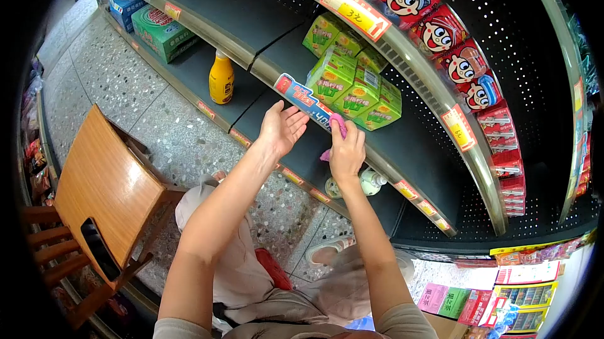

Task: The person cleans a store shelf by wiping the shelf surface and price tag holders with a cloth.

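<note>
My right hand (348,153) is closed around a pink cloth (338,126), pressed near the right end of a blue and red price sign (297,95) on the shelf's front edge. Part of the cloth hangs below my fingers. Palm up, my left hand (284,127) has its fingers stretched out just below the sign's left part, with nothing in it. Whether its fingertips touch the sign I cannot tell. Green drink cartons (355,90) in packs stand on the shelf behind the sign.
A yellow bottle (221,79) and a green box (162,32) stand on the lower shelf. White bottles (372,182) are partly behind my right hand. Red snack packs (438,34) line a higher shelf. A wooden chair (107,182) with a phone (100,248) on it stands at left.
</note>
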Motion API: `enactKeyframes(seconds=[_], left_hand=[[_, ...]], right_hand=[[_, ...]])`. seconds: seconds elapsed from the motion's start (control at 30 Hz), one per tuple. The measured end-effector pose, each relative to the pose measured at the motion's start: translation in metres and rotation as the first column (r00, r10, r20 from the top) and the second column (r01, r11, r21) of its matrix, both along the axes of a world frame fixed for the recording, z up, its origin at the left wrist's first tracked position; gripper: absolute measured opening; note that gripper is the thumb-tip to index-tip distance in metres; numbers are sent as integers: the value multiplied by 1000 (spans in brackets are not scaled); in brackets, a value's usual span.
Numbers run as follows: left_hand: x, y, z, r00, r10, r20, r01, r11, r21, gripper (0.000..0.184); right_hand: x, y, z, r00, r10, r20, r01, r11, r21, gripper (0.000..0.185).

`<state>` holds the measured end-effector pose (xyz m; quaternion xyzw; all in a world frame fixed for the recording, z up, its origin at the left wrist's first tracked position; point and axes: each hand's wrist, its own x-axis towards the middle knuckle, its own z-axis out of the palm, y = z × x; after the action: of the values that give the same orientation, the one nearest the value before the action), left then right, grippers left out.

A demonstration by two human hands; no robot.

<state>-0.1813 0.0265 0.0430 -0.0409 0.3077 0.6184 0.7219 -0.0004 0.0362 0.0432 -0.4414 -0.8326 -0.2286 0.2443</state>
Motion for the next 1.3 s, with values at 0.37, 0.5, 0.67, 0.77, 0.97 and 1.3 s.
enactKeyframes(seconds=[0.37, 0.5, 0.67, 0.77, 0.97, 1.3], left_hand=[[0, 2, 0, 1000, -1, 10, 2, 1000, -19, 59], [2, 1, 3, 1000, 0, 1, 0, 1000, -4, 64], [3, 0, 8, 1000, 6, -20, -6, 1000, -9, 65], [3, 0, 8, 1000, 15, -10, -15, 1000, -18, 65], [2, 2, 5, 1000, 16, 7, -16, 999, -41, 60], [2, 0, 6, 1000, 8, -5, -9, 1000, -30, 59]], right_hand=[[-9, 5, -1, 999, 28, -29, -28, 999, 20, 51], [-22, 10, 1, 998, 47, -36, -46, 999, 15, 49], [-39, 15, 5, 999, 53, 5, -53, 998, 28, 41], [-41, 15, 4, 998, 57, 21, -58, 997, 50, 38], [-28, 13, 1, 995, 86, 54, -89, 994, 58, 38], [18, -2, -5, 992, 69, 103, -74, 996, 53, 38]])
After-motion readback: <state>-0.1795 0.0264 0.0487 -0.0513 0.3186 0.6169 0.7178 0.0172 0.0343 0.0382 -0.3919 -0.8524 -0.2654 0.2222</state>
